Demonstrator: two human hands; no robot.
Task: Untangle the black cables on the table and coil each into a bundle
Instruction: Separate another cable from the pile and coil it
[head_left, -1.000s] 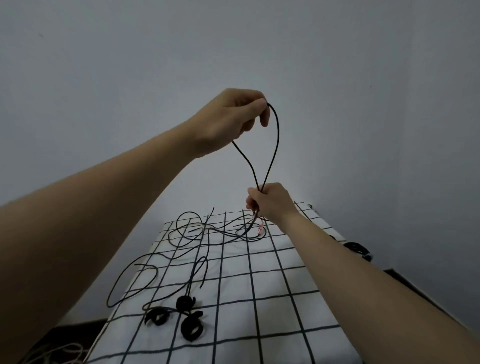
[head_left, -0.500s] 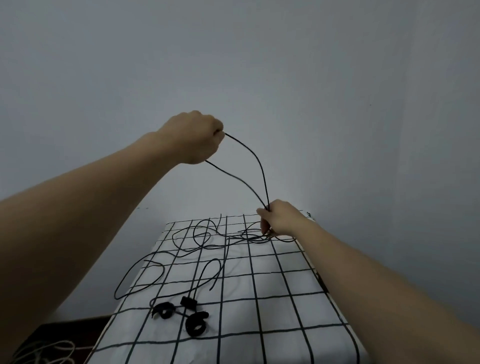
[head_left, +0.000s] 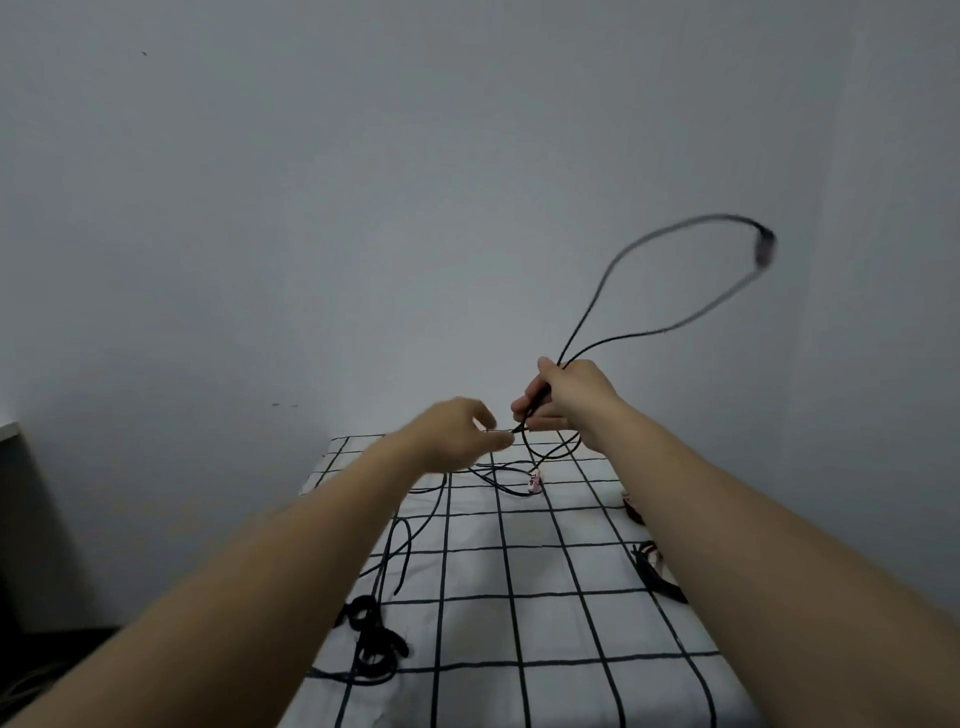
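Head view: right hand holds a black cable up over the table.
Right hand (head_left: 566, 395) is curled round the black cable (head_left: 586, 312); a loop of it rises up and to the right, its plug end (head_left: 763, 247) blurred. Left hand (head_left: 462, 428) is just beside, fingertips at a thin strand, can't tell if it's pinched. The rest of the cable tangle (head_left: 498, 473) lies at the far end of the grid-cloth table (head_left: 545, 571), by a pink tag (head_left: 534, 480). Black loops (head_left: 371, 644) sit near-left.
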